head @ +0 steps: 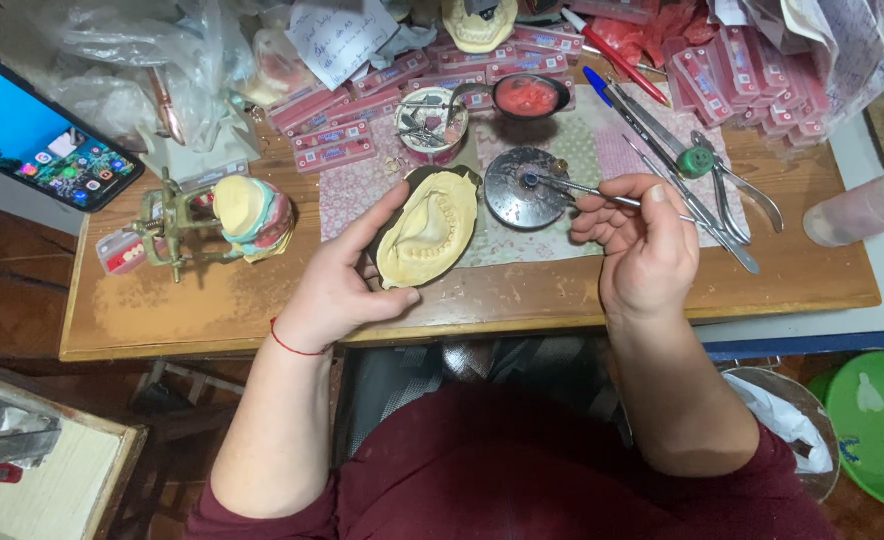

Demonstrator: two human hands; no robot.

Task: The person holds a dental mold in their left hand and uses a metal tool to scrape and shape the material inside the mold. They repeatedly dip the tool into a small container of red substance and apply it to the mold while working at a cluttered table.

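My left hand (pixel 347 275) holds a cream plaster dental cast (pixel 428 235) tilted up over the wooden table (pixel 212 310), thumb under its lower edge and fingers along its left side. My right hand (pixel 642 240) grips a thin metal hand instrument (pixel 582 188) whose tip reaches left onto a round metal disc (pixel 525 188) lying on the patterned cloth (pixel 582 150). The two hands are apart, with the cast between them.
A brass articulator with a mounted cast (pixel 217 225) stands at the left, a phone (pixel 37 130) behind it. Pink flat boxes (pixel 337 135), a small cup of burs (pixel 430 122), a red bowl (pixel 528 95), pliers and tools (pixel 707 180), and a bottle (pixel 862 208) crowd the back and right. A green basin (pixel 877 425) sits below.
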